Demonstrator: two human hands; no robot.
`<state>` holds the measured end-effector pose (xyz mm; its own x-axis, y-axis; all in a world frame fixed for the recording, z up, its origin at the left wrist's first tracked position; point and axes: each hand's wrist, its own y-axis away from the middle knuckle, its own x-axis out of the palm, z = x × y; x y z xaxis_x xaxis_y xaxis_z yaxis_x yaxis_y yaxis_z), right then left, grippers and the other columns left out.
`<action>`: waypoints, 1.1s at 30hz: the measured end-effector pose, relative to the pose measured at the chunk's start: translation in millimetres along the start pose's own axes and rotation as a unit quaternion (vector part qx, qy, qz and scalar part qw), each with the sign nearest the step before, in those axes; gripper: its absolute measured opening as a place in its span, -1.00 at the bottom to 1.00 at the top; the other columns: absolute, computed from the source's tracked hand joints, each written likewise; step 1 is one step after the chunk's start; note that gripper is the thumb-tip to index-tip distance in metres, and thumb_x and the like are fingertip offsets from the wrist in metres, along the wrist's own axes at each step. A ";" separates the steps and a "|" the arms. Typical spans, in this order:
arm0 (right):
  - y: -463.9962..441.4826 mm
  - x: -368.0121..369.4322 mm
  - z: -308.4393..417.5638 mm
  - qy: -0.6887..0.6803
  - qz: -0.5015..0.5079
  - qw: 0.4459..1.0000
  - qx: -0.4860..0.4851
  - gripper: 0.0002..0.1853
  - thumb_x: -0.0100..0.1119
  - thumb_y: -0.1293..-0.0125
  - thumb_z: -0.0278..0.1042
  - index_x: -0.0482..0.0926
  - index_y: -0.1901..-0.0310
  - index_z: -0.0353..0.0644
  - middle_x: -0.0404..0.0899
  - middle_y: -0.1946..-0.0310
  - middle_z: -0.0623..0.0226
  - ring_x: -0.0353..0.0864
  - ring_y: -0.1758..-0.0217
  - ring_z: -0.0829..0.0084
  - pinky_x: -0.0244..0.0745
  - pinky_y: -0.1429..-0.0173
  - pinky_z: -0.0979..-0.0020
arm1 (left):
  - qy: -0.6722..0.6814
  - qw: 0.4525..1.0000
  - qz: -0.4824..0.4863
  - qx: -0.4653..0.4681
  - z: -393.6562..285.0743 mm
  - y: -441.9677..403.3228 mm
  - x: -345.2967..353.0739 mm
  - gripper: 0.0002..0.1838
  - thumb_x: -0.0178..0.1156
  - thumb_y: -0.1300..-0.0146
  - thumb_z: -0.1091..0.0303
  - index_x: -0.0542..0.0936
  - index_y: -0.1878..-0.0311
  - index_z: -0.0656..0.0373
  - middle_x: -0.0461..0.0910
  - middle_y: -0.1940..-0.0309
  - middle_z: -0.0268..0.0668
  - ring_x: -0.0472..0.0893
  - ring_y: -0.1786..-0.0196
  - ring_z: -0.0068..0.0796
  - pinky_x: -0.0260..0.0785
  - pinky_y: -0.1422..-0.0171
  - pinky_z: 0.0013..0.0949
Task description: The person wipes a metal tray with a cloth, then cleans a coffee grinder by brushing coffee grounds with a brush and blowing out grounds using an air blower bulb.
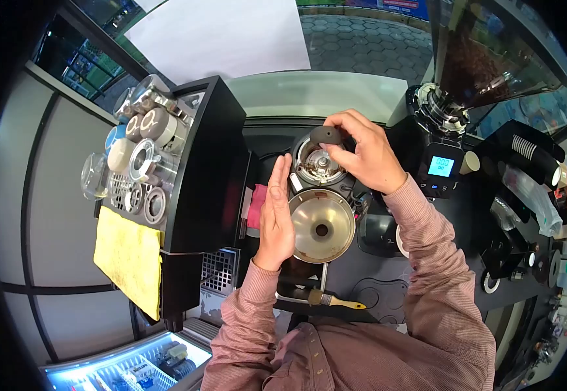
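Observation:
My right hand (361,150) is closed around a dark rubber bulb blower (324,135), which it holds over an opened coffee grinder (322,168). Inside the grinder's round metal chamber, brown coffee grounds cling around the central part. My left hand (277,215) stands on edge with its fingers stretched out and together, just left of the chamber, and nothing shows in it. Directly in front of the chamber sits a round metal funnel-shaped bowl (322,225) with a dark hole in its middle.
A black coffee machine (208,163) with cups on top and a yellow cloth (127,260) stands left. At right is another grinder with a lit display (441,166) and a bean hopper (492,52). A brush (345,303) lies near the counter's front edge.

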<state>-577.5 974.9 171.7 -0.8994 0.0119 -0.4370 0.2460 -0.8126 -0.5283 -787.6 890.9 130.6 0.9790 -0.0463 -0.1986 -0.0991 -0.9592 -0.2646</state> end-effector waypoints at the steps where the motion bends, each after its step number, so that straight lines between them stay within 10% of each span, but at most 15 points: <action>1: -2.2 0.9 -0.5 0.006 0.000 1.000 -0.016 -0.74 0.34 -0.26 -0.48 0.61 0.03 -0.30 0.62 0.22 0.17 0.69 0.18 0.17 0.56 0.07 0.30 | 0.002 1.000 0.003 0.002 0.2 -0.2 0.0 -0.28 -0.49 -0.74 -0.06 0.03 -0.68 0.33 0.17 -0.64 0.06 0.13 -0.71 -0.12 -0.07 -0.75 -0.22; 33: -8.4 1.6 -7.6 0.072 0.022 0.995 -0.060 -0.72 0.32 -0.31 -0.49 0.61 -0.04 -0.30 0.66 0.12 0.13 0.73 0.11 0.09 0.61 0.00 0.27 | 0.001 1.000 -0.007 0.001 -2.4 1.9 0.3 -0.28 -0.40 -0.74 -0.07 0.06 -0.67 0.33 0.25 -0.61 0.07 0.23 -0.67 -0.03 0.08 -0.69 -0.18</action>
<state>-578.3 986.1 169.8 -0.8278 0.0681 -0.5568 0.3334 -0.7385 -0.5860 -787.1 888.4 132.3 0.9806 -0.0330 -0.1933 -0.0854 -0.9592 -0.2696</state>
